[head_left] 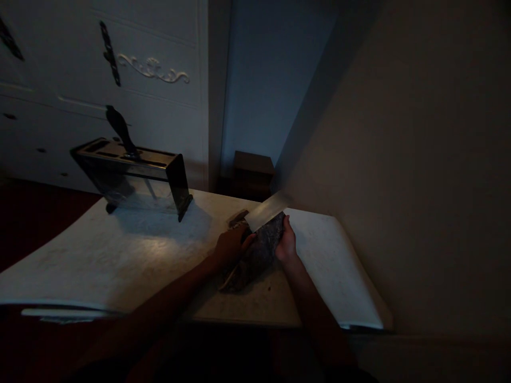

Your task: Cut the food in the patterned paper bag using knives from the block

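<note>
A dark, rough block [259, 252], perhaps a sharpening stone, lies on the pale table top [120, 255] near its right side. My left hand [230, 246] grips the handle of a broad cleaver [266, 210], whose flat blade rests tilted on the block's far end. My right hand [286, 242] holds the right edge of the block, fingers curled along it. The room is dim and details of the block are hard to make out.
A knife rack [131, 173] with one dark-handled knife [120, 130] standing in it sits at the table's back left. A white cabinet [99, 69] stands behind. A bare wall [419, 159] runs along the right. A small brown box [251, 170] sits in the far corner.
</note>
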A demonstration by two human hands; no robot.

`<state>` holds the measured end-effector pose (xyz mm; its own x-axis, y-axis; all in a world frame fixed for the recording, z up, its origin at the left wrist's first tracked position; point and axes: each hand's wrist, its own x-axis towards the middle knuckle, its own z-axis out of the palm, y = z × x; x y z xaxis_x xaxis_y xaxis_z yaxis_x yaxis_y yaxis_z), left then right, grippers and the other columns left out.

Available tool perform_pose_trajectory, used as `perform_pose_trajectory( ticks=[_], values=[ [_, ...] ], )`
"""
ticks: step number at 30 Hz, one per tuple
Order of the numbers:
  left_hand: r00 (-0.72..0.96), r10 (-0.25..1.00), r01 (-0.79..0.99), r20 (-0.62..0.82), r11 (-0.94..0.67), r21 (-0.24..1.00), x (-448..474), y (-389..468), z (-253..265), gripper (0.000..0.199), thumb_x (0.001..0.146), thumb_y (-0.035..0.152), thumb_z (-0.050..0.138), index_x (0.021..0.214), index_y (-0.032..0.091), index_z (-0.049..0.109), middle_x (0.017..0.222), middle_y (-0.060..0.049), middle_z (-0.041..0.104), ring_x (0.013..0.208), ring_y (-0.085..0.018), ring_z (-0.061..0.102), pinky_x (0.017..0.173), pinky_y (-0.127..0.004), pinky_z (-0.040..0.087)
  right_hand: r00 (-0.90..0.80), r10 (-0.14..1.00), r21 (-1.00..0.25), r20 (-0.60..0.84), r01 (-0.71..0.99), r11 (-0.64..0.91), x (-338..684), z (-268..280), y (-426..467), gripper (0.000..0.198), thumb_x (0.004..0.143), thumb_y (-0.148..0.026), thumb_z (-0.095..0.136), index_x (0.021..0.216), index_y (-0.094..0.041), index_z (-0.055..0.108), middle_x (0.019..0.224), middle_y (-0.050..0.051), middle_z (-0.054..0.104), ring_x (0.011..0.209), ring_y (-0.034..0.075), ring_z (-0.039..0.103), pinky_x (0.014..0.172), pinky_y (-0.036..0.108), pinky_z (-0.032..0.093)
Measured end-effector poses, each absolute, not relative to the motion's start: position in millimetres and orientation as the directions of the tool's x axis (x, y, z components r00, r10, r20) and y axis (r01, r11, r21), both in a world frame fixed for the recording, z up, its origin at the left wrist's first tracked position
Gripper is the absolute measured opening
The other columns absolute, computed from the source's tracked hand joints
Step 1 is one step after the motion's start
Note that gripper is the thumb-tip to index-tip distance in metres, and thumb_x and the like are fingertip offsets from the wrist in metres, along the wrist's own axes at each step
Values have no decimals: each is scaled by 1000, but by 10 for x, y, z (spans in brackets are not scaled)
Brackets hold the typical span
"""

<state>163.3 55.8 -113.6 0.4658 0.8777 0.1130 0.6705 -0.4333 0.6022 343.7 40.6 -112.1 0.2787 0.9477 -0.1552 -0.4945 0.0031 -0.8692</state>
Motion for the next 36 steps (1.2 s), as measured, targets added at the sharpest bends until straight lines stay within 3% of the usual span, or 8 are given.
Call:
perform_pose_trajectory(
  ticks=[10, 16, 19, 22, 26, 30, 32, 36],
  values=[
    [569, 822, 694, 1, -481, 536, 1605, 565, -1054, 46, 96, 52, 33, 119, 17, 52, 108, -16, 67, 94, -33, 65, 77, -39, 46, 133, 982, -859, -131, -510, -46, 3315, -867, 270, 75, 82, -82, 32, 105, -20, 68, 91, 9, 73, 105, 29, 65, 86, 47, 54],
    [708, 694, 358, 129, -510, 782, 1506, 668, -1080, 50, 94, 57, 36, 116, 17, 53, 114, -12, 63, 100, -27, 61, 87, -37, 45, 288, 958, -856, -9, -497, 141, 3294, -863, 276, 46, 75, -60, 68, 102, -22, 66, 95, 4, 72, 100, 23, 67, 87, 38, 55],
    [709, 686, 159, 164, -382, 910, 1529, 678, -1109, 55, 91, 65, 36, 99, 15, 56, 98, -8, 64, 89, -22, 59, 79, -33, 46, 404, 910, -899, 95, -358, 253, 3259, -899, 289, 45, 76, -49, 72, 112, -23, 62, 102, 2, 72, 102, 21, 66, 92, 37, 53],
    [710, 701, 27, 68, -124, 992, 1595, 658, -1164, 64, 80, 79, 40, 75, 16, 49, 65, -1, 52, 58, -13, 46, 52, -26, 38, 479, 828, -947, 292, 25, 319, 3253, -942, 309, 52, 89, -51, 55, 132, -22, 53, 127, 7, 63, 124, 22, 55, 108, 43, 41],
    [774, 631, -52, -50, 143, 988, 1663, 618, -1216, 69, 70, 86, 46, 71, 17, 46, 50, 4, 39, 41, -8, 31, 37, -22, 23, 410, 666, -739, 623, 586, 331, 3345, -1006, 331, 57, 98, -37, 39, 152, -22, 29, 158, 8, 26, 147, 20, 21, 120, 46, 21],
    [843, 512, -83, -165, 429, 900, 1644, 600, -1167, 65, 73, 83, 47, 76, 18, 46, 47, 7, 34, 33, -6, 24, 30, -19, 18, 172, 544, -427, 821, 818, 386, 3441, -1049, 307, 61, 96, -16, 34, 153, -32, 21, 163, 0, 7, 149, 23, 11, 119, 51, 23],
    [880, 437, -92, -188, 544, 834, 1605, 610, -1123, 61, 76, 80, 46, 76, 19, 44, 46, 8, 32, 31, -5, 21, 29, -18, 17, 88, 477, -320, 875, 843, 433, 3441, -1053, 279, 66, 93, -8, 33, 151, -37, 27, 162, 0, 12, 148, 25, 17, 116, 51, 28],
    [920, 332, -91, -207, 696, 712, 1513, 652, -1049, 54, 87, 72, 38, 78, 19, 45, 47, 8, 32, 30, -4, 19, 28, -15, 18, 6, 423, -246, 906, 822, 514, 3386, -1066, 245, 62, 87, -3, 42, 138, -36, 51, 134, 6, 51, 125, 22, 49, 100, 41, 47]
  ],
)
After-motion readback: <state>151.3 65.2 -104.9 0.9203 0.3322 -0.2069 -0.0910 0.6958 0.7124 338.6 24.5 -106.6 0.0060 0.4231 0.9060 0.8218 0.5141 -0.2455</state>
